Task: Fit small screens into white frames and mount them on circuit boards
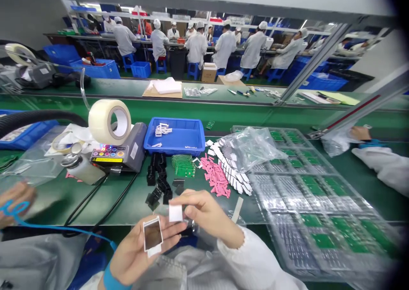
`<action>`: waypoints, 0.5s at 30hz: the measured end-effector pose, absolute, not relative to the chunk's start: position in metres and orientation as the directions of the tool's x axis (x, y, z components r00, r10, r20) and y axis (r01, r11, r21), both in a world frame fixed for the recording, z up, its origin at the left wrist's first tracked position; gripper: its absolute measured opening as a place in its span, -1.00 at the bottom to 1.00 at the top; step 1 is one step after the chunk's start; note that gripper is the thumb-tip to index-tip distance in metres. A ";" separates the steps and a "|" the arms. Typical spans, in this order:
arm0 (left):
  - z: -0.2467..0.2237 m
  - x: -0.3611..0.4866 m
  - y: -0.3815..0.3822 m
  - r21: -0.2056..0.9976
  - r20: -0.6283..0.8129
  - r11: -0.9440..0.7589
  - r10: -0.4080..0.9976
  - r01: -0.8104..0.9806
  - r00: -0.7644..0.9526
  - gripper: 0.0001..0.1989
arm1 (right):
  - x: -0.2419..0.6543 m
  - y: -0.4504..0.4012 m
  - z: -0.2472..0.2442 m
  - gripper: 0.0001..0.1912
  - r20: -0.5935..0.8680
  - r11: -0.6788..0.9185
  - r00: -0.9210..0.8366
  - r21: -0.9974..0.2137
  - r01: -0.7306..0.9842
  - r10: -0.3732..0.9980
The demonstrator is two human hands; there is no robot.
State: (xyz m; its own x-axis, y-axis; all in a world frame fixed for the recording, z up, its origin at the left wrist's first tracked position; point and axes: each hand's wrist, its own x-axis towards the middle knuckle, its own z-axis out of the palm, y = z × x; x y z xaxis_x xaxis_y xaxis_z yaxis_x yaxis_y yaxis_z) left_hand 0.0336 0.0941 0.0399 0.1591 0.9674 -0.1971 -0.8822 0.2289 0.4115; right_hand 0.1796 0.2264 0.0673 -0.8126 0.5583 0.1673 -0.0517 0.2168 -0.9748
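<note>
Palm up at the lower middle, my left hand (137, 247) holds a small framed screen (153, 235) with a dark face and a white rim; a white tab sticks out at its lower end. A blue wrist strap (113, 277) circles that wrist. My right hand (203, 211) is closed on a small white square piece (175, 213), held just above my left fingertips. Beyond the hands lie black square parts (159, 175) in overlapping rows, a stack of green circuit boards (183, 166), pink strips (215, 175) in a heap and white square pieces (234, 177) in rows.
A blue tray (174, 143) holds several white frames. Left of it, a tape roll (109, 120) rests on a grey device (128, 151) beside a bottle (83, 168). Clear plastic trays (306, 196) with boards cover the right. A co-worker's hand (17, 202) is at left, another's sleeve (383, 166) at right.
</note>
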 end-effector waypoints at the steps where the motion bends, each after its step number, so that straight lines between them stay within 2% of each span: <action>1: 0.041 0.036 0.093 0.404 -0.182 0.207 0.973 -0.891 0.143 -0.68 | 0.179 0.221 0.068 -0.60 0.181 0.232 -0.815 -0.971 -0.059 0.551; 5: 0.045 0.045 0.090 0.429 -0.186 0.095 0.982 -0.898 0.015 -0.74 | 0.177 0.212 0.075 -0.79 0.138 0.257 -0.798 -0.966 0.021 0.586; 7: 0.047 0.047 0.089 0.477 -0.199 0.093 0.980 -0.874 -0.004 -0.71 | 0.177 0.212 0.078 -0.77 0.140 0.291 -0.801 -0.956 0.045 0.582; 9: 0.049 0.049 0.090 0.526 -0.218 0.120 0.976 -0.842 0.003 -0.67 | 0.177 0.211 0.078 -0.75 0.220 0.397 -0.794 -0.917 0.028 0.566; 12: 0.051 0.050 0.093 0.581 -0.236 0.129 0.972 -0.804 -0.014 -0.63 | 0.175 0.207 0.074 -0.76 0.414 0.609 -0.725 -0.793 0.011 0.551; 15: 0.051 0.052 0.095 0.627 -0.192 0.097 0.981 -0.773 -0.033 -0.64 | 0.173 0.201 0.068 -0.76 0.476 0.656 -0.651 -0.753 0.045 0.591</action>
